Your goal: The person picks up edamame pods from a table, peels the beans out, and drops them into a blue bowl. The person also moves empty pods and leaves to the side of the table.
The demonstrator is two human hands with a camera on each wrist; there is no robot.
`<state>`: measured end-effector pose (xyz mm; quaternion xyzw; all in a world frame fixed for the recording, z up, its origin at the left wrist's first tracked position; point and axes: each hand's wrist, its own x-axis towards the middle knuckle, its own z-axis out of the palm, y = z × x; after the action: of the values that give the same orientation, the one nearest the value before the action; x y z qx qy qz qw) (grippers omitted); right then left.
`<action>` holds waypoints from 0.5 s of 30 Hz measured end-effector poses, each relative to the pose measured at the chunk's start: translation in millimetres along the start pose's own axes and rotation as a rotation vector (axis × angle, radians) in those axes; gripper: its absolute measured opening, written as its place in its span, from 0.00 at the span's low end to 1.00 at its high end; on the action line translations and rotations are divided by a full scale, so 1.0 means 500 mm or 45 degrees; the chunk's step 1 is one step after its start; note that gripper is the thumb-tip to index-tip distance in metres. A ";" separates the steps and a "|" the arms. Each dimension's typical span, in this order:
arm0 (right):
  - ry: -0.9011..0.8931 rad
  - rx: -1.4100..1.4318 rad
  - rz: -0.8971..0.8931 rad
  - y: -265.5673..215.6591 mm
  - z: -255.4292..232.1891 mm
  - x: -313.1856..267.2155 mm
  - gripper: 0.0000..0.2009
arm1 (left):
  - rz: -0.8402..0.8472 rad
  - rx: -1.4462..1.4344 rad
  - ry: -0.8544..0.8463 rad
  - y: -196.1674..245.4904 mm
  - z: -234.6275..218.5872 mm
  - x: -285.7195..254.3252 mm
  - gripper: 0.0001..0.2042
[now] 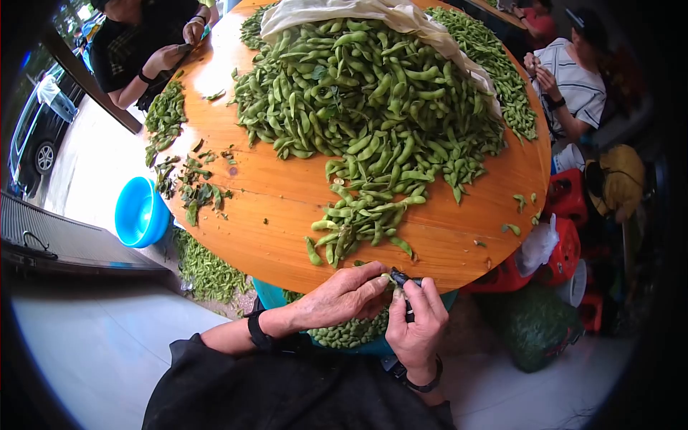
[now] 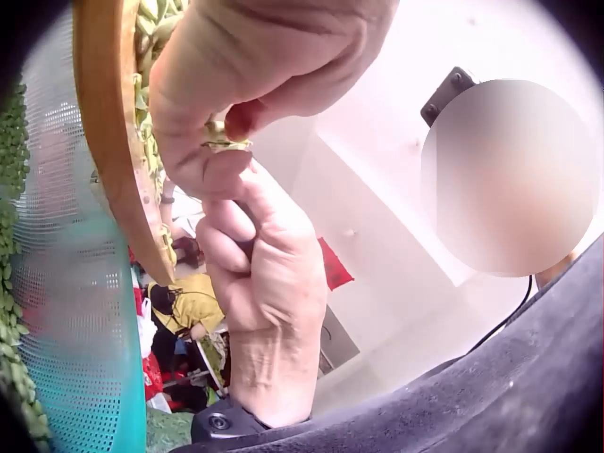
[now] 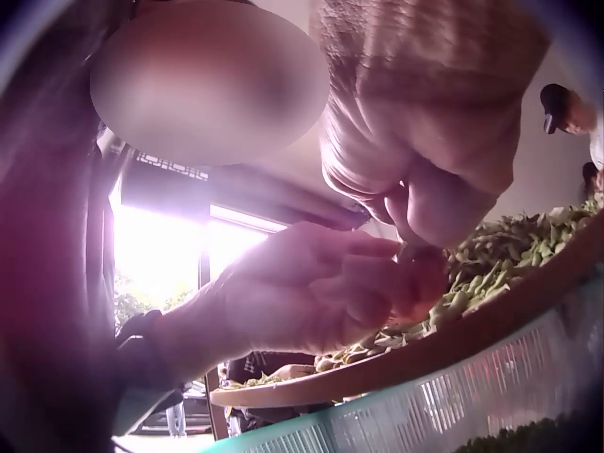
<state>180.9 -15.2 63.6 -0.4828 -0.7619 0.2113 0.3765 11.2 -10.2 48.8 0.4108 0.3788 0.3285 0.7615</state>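
Note:
In the head view, both hands meet above the basket, just off the table's near edge. The left hand (image 1: 342, 295) pinches a small green pod (image 1: 388, 277) between thumb and fingertips. A small black tool (image 1: 407, 278) is gripped in the right hand (image 1: 418, 326), its end against the pod. The left wrist view has the pod (image 2: 226, 145) at the left hand's (image 2: 269, 57) fingertips, touching the right hand (image 2: 269, 264). In the right wrist view, fingers cover most of the pod. Green pods (image 1: 373, 86) are heaped on the round wooden table (image 1: 265, 208).
A teal basket (image 1: 266, 294) of beans stands below the table edge. Leaf scraps (image 1: 197, 183) lie on the table's left. Blue basins (image 1: 137, 213) stand left, red stools (image 1: 566, 251) and a dark green bag (image 1: 530, 326) right. Other people sit around the table.

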 end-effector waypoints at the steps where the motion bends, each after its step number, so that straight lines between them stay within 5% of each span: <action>1: 0.005 -0.056 -0.031 -0.004 0.002 0.000 0.08 | 0.005 -0.106 0.055 -0.006 0.008 -0.001 0.14; 6: 0.048 -0.132 -0.109 -0.001 0.018 -0.008 0.08 | 0.068 -0.230 0.232 -0.032 0.034 0.002 0.12; 9: 0.029 -0.090 -0.062 0.004 0.012 -0.009 0.08 | -0.004 -0.578 0.109 -0.035 0.030 -0.005 0.13; 15: 0.090 -0.141 -0.144 0.007 0.022 -0.017 0.09 | -0.059 -0.580 0.133 -0.051 0.037 0.003 0.14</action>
<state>176.3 -20.7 51.1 -0.4663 -0.7846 0.1300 0.3873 32.4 -27.4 33.0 0.2019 0.3430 0.4088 0.8213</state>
